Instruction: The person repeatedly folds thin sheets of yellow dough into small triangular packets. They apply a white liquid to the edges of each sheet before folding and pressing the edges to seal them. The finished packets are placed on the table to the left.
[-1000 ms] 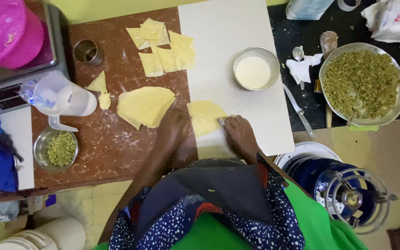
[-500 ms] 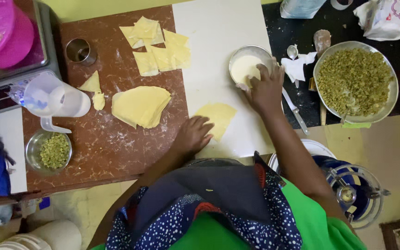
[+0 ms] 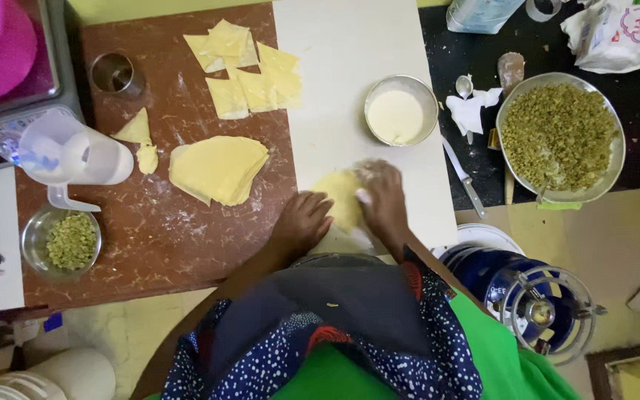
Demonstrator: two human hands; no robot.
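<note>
Cramped kitchen corner here: a brown marbled table (image 3: 172, 237) with a white board (image 3: 350, 67) laid over its right side, then a dark counter past that. On the board, right at the near edge, sits one yellow dough sheet (image 3: 337, 196), and both hands are on it. The left hand (image 3: 304, 221) lies flat and relaxed, fingers spread, pinning the sheet's left edge, not gripping anything. The right hand (image 3: 381, 194) is on the sheet's right side with the fingers bent down onto the dough; looks like there's white paste on the fingertips, but it's blurry so I can't tell if it's pinching an edge or just pressing. So the sheet lies between the two hands, touching both, the right one covering more of it.

The steel bowl of white paste (image 3: 401, 111) is straight up the board from the right hand, much closer to it than to the left. A knife (image 3: 462, 176) lies just off the board's right edge, next to a big tray of green filling (image 3: 561, 137). Over on the table: a stack of dough sheets (image 3: 220, 169), cut squares (image 3: 250, 70), a plastic jug (image 3: 68, 155), and a small bowl of filling (image 3: 64, 241)
</note>
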